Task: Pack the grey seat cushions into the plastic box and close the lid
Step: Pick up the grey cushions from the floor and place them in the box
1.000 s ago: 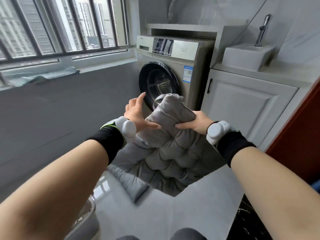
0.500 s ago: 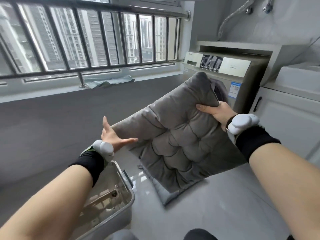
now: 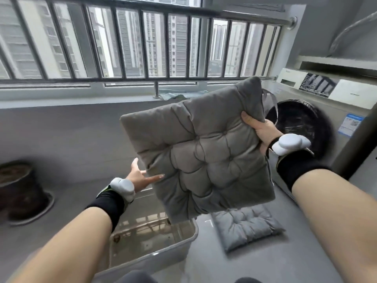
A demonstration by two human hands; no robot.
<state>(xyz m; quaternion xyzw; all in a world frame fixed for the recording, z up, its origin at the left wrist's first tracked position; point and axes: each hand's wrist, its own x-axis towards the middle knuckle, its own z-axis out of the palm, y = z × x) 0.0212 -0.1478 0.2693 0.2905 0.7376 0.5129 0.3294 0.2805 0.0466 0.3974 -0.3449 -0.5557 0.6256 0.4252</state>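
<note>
Laundry balcony: right hand [image 3: 257, 127] pinches the grey cushion [image 3: 201, 152] mid-frame, above the plastic box [image 3: 181, 245] at bottom center; left hand [image 3: 140, 176] splayed. One-corner grip could let it flop past the rim.

The grey floor [image 3: 71, 201] carries an open clear plastic box [image 3: 163, 246]. Just right of the box a grey seat cushion [image 3: 246, 225] lies flat. Well left of the box stands a dark pot [image 3: 20, 188]. Beyond the cushion stands the washing machine [image 3: 326, 127].
</note>
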